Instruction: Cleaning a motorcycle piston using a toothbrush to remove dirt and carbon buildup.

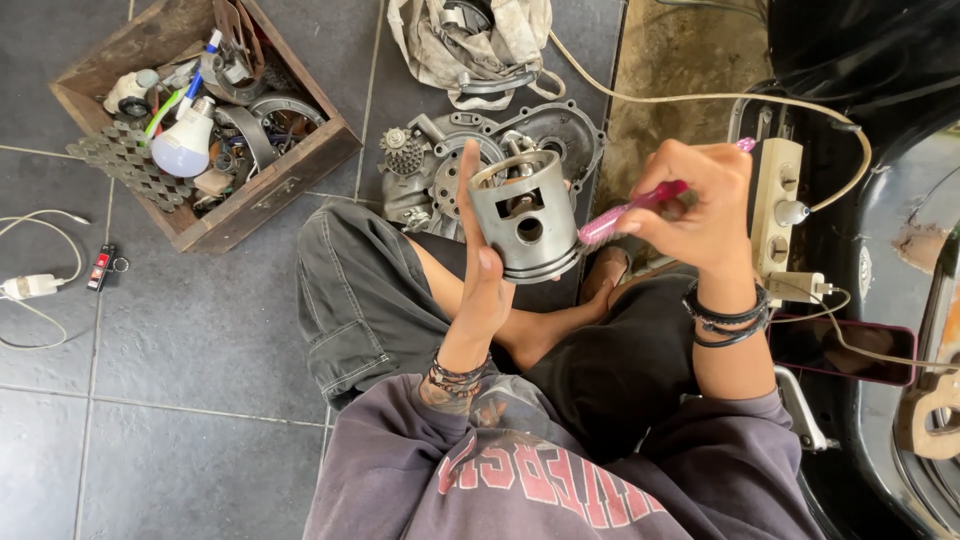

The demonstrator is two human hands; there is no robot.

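floor (200, 330) is dark grey tile, person sitting cross-legged on it in a purple sweatshirt and black shorts. going big to small: a black vehicle body (880, 90) fills the right edge, then an engine case (440, 165) lies just past the knees with a dirty rag bag (470, 40) beyond it.

wooden box (270, 190) at upper left is packed with odds and ends: a white bulb (185, 145), metal rings, a stack of grey hex-patterned pieces hanging over the rim, small bottles and bits i can't make out. a power strip (775, 205) sits by the right arm with a charger and a phone (850, 350) next to it.

piston (525, 220) is up in front of the chest, above the lap. left hand (480, 270) has it pressed against the palm, fingers stretched up along its side, thumb hidden so i can't tell how tight the hold is. looks like solid metal, so stiff and fairly hefty for its size, probably oily-slick; i'd hold it by the skirt or through the pin hole, not the thin rim.

right hand (700, 200) has its fingers clamped on a pink toothbrush (630, 212), bristle end touching the piston's side.
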